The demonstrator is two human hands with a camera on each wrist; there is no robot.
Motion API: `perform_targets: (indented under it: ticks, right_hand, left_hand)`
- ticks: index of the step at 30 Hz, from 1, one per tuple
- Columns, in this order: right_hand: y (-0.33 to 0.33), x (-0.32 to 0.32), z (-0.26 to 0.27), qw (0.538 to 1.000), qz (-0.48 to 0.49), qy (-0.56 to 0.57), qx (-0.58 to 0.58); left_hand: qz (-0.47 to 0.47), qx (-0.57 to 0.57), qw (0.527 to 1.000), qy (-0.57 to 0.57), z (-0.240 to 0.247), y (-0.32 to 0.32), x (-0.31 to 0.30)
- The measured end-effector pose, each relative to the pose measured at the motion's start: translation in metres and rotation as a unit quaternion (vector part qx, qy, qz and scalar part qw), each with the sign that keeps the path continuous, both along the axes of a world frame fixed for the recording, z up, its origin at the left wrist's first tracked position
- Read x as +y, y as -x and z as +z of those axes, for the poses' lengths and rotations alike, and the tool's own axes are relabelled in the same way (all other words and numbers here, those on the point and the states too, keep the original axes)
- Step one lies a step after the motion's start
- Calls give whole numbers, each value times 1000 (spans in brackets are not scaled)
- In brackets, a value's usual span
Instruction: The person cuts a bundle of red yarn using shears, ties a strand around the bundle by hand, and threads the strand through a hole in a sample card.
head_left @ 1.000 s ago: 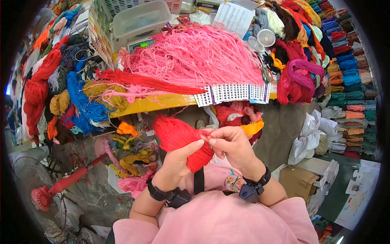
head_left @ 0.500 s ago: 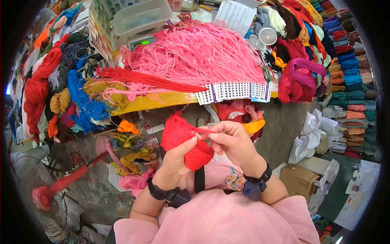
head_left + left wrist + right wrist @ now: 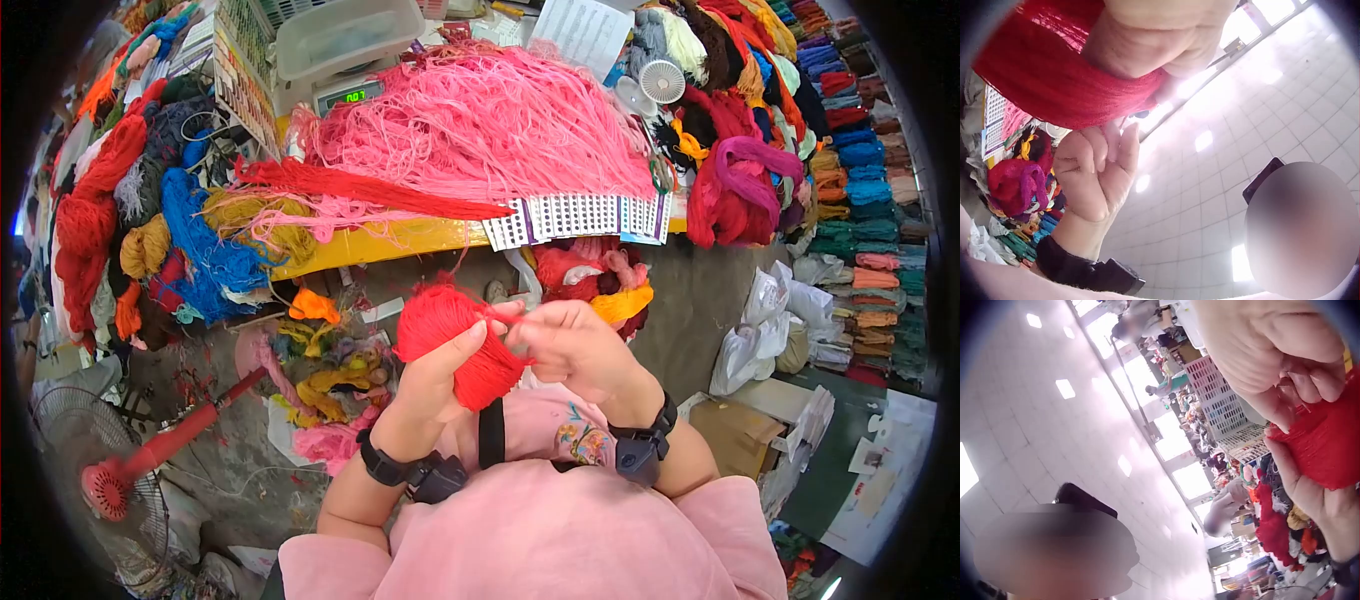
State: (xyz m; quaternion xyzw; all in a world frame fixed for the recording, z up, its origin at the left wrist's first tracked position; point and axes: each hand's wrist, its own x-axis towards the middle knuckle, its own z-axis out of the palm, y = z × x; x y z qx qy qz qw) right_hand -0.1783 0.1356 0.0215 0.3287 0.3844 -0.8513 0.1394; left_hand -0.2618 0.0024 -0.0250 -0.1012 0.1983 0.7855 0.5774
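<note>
A bundle of red yarn [image 3: 485, 375] is held in front of the chest in the head view. My left hand [image 3: 432, 380] grips it from below, thumb across its near face. At the bundle's right end, my right hand [image 3: 590, 355] pinches a red strand between curled fingers and thumb; the fingertips are slightly blurred. In the left wrist view, the red yarn [image 3: 1066, 94] hangs beneath the left hand [image 3: 1154, 37], with the right hand [image 3: 1094, 169] just below. The right wrist view shows the right hand's curled fingers [image 3: 1310, 384] right at the yarn.
A large heap of pink yarn [image 3: 480, 130] covers the yellow-edged table [image 3: 380, 245], with a red skein [image 3: 370, 190] and sample cards [image 3: 580, 218] along its front. Behind stands a scale [image 3: 350, 95] under a plastic tub [image 3: 345, 40]. A floor fan [image 3: 105, 485] stands left, cardboard boxes [image 3: 735, 435] right.
The red bundle has swung from leaning left to a more compact, upright shape. My right forearm has shifted slightly right, its fingers still at the strand. The scale's reading changed from 0.06 to 0.07.
</note>
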Motion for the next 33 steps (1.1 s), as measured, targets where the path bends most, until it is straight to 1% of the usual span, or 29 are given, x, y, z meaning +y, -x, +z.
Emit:
perform_targets:
  ticks: [2,3,5,6,7,8,10,12,13,15,16,17,19,20,22,27,29,30,31,32,33]
  right_hand:
    - [5,2,2,990,-98,91,41]
    - [5,1,2,990,-96,93,40]
    - [6,-4,2,997,-77,20,16]
    - [7,-7,3,997,-78,21,15]
    - [9,-10,5,996,-41,-73,1]
    - [10,-12,6,986,-3,-167,-12]
    - [8,-11,1,986,-6,-165,0]
    - [7,-10,-1,986,-10,-163,12]
    - [7,-10,0,988,-15,-154,9]
    - [7,-9,2,989,-22,-146,6]
    - [7,-8,2,993,-32,-114,3]
    - [8,-7,3,996,-42,-82,0]
    - [8,-6,4,997,-47,-66,1]
    - [8,-6,4,997,-52,-50,1]
    - [5,-5,2,998,-53,-44,2]
    - [1,-3,0,998,-56,-33,14]
    - [-2,-1,-4,996,-73,-12,58]
    - [-2,0,-3,996,-74,-12,58]
    - [-3,1,-2,995,-86,13,51]
    - [-4,3,-1,994,-98,38,43]
    - [-6,4,-2,993,-99,38,43]
  left_hand:
    - [1,-14,1000,-4,2,2,0]
    - [-4,-19,1000,-1,5,3,1]
    - [-9,-27,1000,5,4,4,0]
    - [-8,-21,1000,6,2,4,0]
    - [-7,-15,1000,6,1,4,0]
    - [-7,-17,1000,7,2,3,0]
    - [7,41,999,25,3,4,-1]
    - [4,23,1000,18,2,5,-1]
    - [2,4,1000,11,1,5,-2]
    - [-13,3,1000,13,-1,5,-2]
    - [-27,3,999,16,-2,5,-3]
    - [-27,3,999,16,-1,5,-2]
    - [-9,-40,999,9,1,3,0]
    - [-10,-40,999,9,0,3,-1]
    - [-10,12,1000,-7,0,1,-2]
    - [-14,-4,1000,4,-3,-3,1]
    - [-18,-6,1000,11,-3,-4,2]
    - [-21,4,1000,2,0,-3,2]
    - [-23,14,1000,-7,1,-3,3]
    - [-24,13,1000,-6,-6,-4,0]
    - [-14,3,999,-39,-19,-7,-4]
